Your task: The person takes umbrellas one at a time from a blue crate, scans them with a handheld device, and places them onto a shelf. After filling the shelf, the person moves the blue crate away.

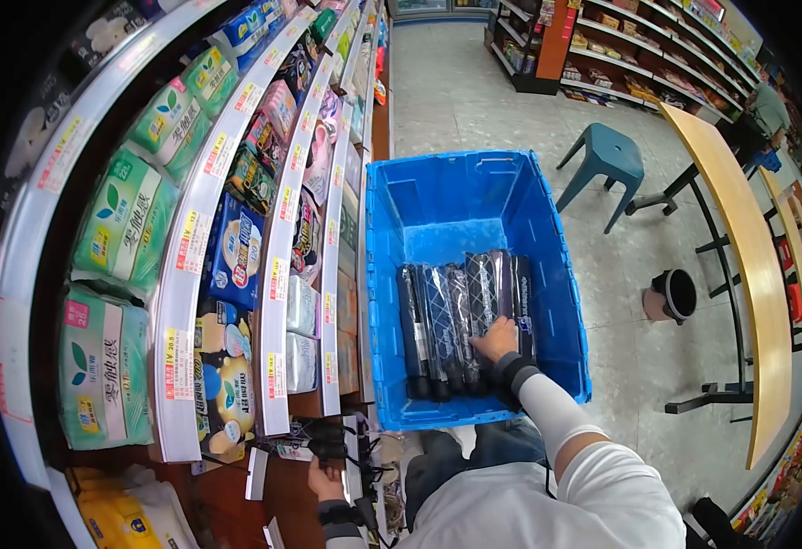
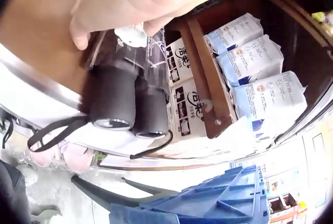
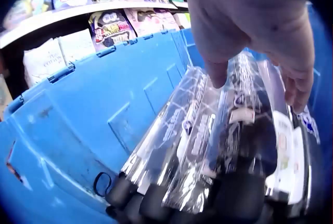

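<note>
Several folded umbrellas (image 1: 442,316) in clear sleeves lie side by side in a blue crate (image 1: 561,274), black handles toward the person. My right hand (image 1: 497,340) reaches in from above and grips one patterned umbrella (image 3: 244,120), thumb on one side and curved fingers on the other. At the lower shelf, my left hand (image 1: 326,481) is beside more wrapped umbrellas (image 1: 328,444). The left wrist view shows this left hand (image 2: 130,0) over two umbrellas with black handles (image 2: 112,99) and wrist straps, its thumb stretched out to the side, fingertips partly hidden.
Tiered shelves of packaged pads (image 1: 136,220) rise on the left. Boxes (image 2: 190,104) and white cotton packs (image 2: 270,96) stand by the shelf umbrellas. Right of the crate are a green stool (image 1: 613,151), a bin (image 1: 671,297) and a wooden table (image 1: 739,274). Another person (image 1: 767,110) is far right.
</note>
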{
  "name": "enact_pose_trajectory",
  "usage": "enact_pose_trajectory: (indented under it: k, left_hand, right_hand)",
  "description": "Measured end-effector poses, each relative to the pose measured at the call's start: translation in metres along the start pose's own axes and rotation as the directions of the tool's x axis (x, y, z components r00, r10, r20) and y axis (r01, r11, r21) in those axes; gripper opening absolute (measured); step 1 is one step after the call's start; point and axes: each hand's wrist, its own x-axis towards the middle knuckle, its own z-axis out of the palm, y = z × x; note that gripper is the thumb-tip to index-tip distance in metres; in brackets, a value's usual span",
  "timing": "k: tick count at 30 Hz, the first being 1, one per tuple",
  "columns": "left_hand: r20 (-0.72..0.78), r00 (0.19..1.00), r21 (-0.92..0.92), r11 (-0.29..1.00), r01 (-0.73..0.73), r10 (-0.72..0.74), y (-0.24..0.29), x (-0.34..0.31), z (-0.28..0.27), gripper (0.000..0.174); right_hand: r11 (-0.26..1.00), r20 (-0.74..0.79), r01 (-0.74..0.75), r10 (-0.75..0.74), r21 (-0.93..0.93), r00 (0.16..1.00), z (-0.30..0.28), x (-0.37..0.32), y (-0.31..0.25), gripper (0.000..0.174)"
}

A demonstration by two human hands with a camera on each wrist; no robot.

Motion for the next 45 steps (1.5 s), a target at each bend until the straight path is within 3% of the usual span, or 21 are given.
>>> enact_pose_trajectory:
  k: [2, 8, 10, 14, 16, 17, 18, 19, 20, 22, 23, 26, 29, 31, 32, 34, 35, 36, 38, 39, 45]
  left_hand:
    - [-0.031, 0.999, -0.025, 1.0, -0.019, 0.018, -0.008, -0.014, 0.0, 0.019]
    - [-0.001, 0.997, -0.032, 0.997, -0.072, 0.072, -0.025, -0.047, -0.005, 0.026]
    - [0.136, 0.978, 0.003, 0.987, -0.162, 0.16, -0.028, -0.074, 0.001, 0.034]
    - [0.164, 0.94, -0.006, 0.954, -0.301, 0.297, -0.033, -0.118, 0.015, 0.04]
    - [0.295, 0.859, 0.048, 0.892, -0.45, 0.418, -0.034, -0.134, 0.022, 0.042]
    - [0.285, 0.859, 0.041, 0.89, -0.454, 0.426, -0.032, -0.146, 0.028, 0.042]
    - [0.385, 0.81, 0.072, 0.86, -0.505, 0.443, -0.03, -0.161, 0.035, 0.04]
    - [0.48, 0.753, 0.096, 0.827, -0.555, 0.45, -0.029, -0.174, 0.043, 0.037]
    - [0.467, 0.757, 0.087, 0.828, -0.553, 0.457, -0.029, -0.185, 0.053, 0.037]
    - [0.603, 0.683, 0.082, 0.82, -0.566, 0.411, -0.029, -0.204, 0.074, 0.035]
    - [0.638, 0.659, 0.062, 0.826, -0.56, 0.398, -0.03, -0.213, 0.086, 0.035]
    - [0.74, 0.585, 0.059, 0.834, -0.548, 0.332, -0.036, -0.242, 0.124, 0.038]
    - [0.858, 0.473, 0.041, 0.89, -0.454, 0.202, -0.048, -0.254, 0.15, 0.041]
    - [0.895, 0.43, 0.073, 0.912, -0.403, 0.118, -0.047, -0.271, 0.158, 0.044]
    - [0.89, 0.45, 0.12, 0.915, -0.386, 0.073, -0.046, -0.275, 0.159, 0.05]
    - [0.895, 0.446, 0.146, 0.933, -0.329, 0.018, -0.042, -0.284, 0.152, 0.055]
    - [0.892, 0.453, 0.159, 0.937, -0.31, -0.001, -0.039, -0.287, 0.148, 0.051]
    - [0.888, 0.459, 0.155, 0.937, -0.312, 0.006, -0.037, -0.286, 0.141, 0.051]
    - [0.864, 0.492, 0.215, 0.962, -0.167, -0.107, -0.03, -0.281, 0.122, 0.043]
    - [0.85, 0.511, 0.214, 0.97, -0.116, -0.127, -0.029, -0.277, 0.11, 0.034]
    - [0.783, 0.619, 0.078, 0.997, 0.004, -0.064, -0.028, -0.239, 0.041, 0.031]
  right_hand:
    - [0.997, 0.076, -0.078, 0.077, 0.009, 0.994, -0.006, 0.007, -0.002, 0.074]
    - [0.997, 0.11, -0.079, 0.075, 0.027, 0.991, 0.001, 0.021, 0.006, 0.071]
    - [0.991, 0.173, -0.111, 0.098, 0.068, 0.98, -0.009, 0.017, 0.002, 0.078]
    - [0.987, 0.264, -0.075, 0.036, 0.141, 0.964, -0.032, 0.016, 0.004, 0.076]
    - [0.99, 0.265, -0.021, -0.016, 0.137, 0.964, -0.024, 0.031, 0.019, 0.077]
    - [0.957, 0.319, -0.043, -0.053, 0.288, 0.946, -0.013, 0.044, 0.03, 0.076]
    - [0.901, 0.367, -0.074, -0.098, 0.428, 0.925, -0.007, 0.052, 0.035, 0.075]
    - [0.777, 0.489, -0.176, -0.186, 0.604, 0.852, -0.024, 0.05, 0.032, 0.059]
    - [0.783, 0.493, -0.166, -0.198, 0.6, 0.848, -0.042, 0.048, 0.029, 0.059]
    - [0.684, 0.687, -0.369, -0.268, 0.629, 0.675, -0.081, 0.039, 0.018, 0.04]
    - [0.646, 0.7, -0.399, -0.307, 0.651, 0.644, -0.085, 0.041, 0.018, 0.03]
    - [0.581, 0.69, -0.411, -0.412, 0.702, 0.596, -0.099, 0.034, 0.016, 0.032]
    - [0.686, 0.698, -0.228, -0.551, 0.691, 0.458, -0.147, -0.003, -0.004, 0.038]
    - [0.715, 0.657, -0.039, -0.617, 0.698, 0.433, -0.173, -0.032, -0.021, 0.044]
    - [0.723, 0.633, 0.069, -0.642, 0.687, 0.432, -0.18, -0.044, -0.027, 0.047]
    - [0.711, 0.623, 0.36, -0.703, 0.604, 0.342, -0.183, -0.061, -0.035, 0.053]
    - [0.735, 0.683, 0.413, -0.667, 0.538, 0.298, -0.194, -0.075, -0.044, 0.058]
    - [0.702, 0.695, 0.523, -0.671, 0.483, 0.259, -0.189, -0.082, -0.045, 0.061]
    - [0.521, 0.604, 0.711, -0.779, 0.473, 0.168, -0.169, -0.097, -0.045, 0.061]
    - [0.528, 0.633, 0.72, -0.757, 0.45, 0.16, -0.165, -0.107, -0.05, 0.06]
    - [0.376, 0.666, 0.834, -0.746, 0.404, 0.014, -0.115, -0.159, -0.077, 0.058]
